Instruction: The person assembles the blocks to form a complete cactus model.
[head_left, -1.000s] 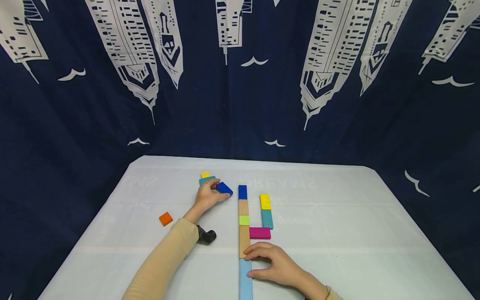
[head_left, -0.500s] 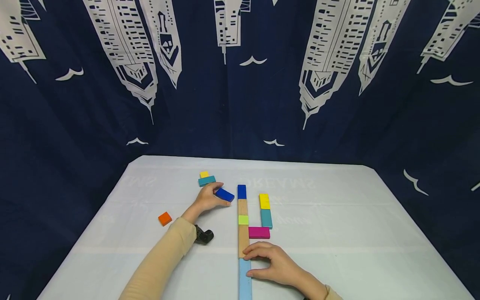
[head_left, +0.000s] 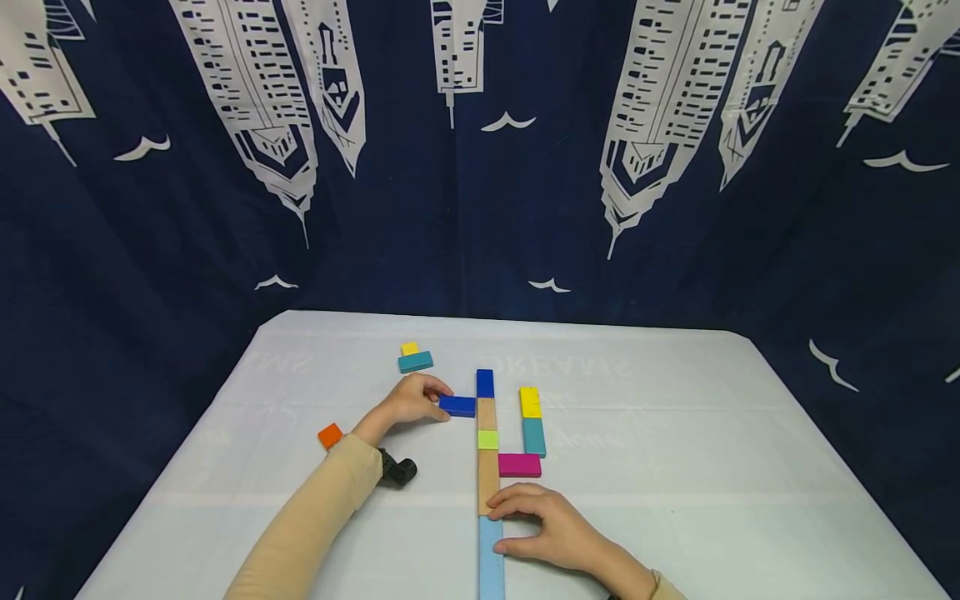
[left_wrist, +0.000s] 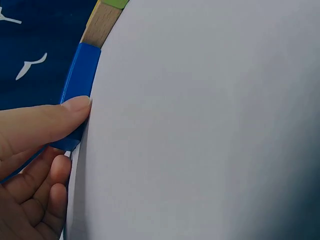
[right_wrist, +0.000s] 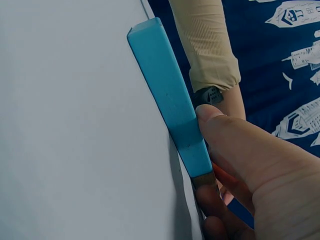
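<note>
In the head view my left hand (head_left: 408, 400) pinches a dark blue block (head_left: 459, 407) at its left end. That block lies crosswise, its right end against or very close to a column of blocks. The left wrist view shows the thumb on the same blue block (left_wrist: 82, 75). From the far end, the column has a blue block (head_left: 485, 383), a wooden block (head_left: 487, 414), a lime green block (head_left: 487, 440), a longer wooden block (head_left: 488, 479) and a light blue block (head_left: 491, 558). My right hand (head_left: 551, 529) touches the long wooden block with its fingertips and the light blue one with its thumb.
Right of the column lie a magenta block (head_left: 520, 466), a teal block (head_left: 534, 436) and a yellow block (head_left: 530, 402). Far left are a small yellow block (head_left: 409, 349) and a teal block (head_left: 416, 362). An orange block (head_left: 330, 435) sits beside the left forearm on the white table (head_left: 195, 500).
My left hand has brought the dark blue block nearer and turned it from slanted to crosswise, its end now at the column. The right hand has stayed in place.
</note>
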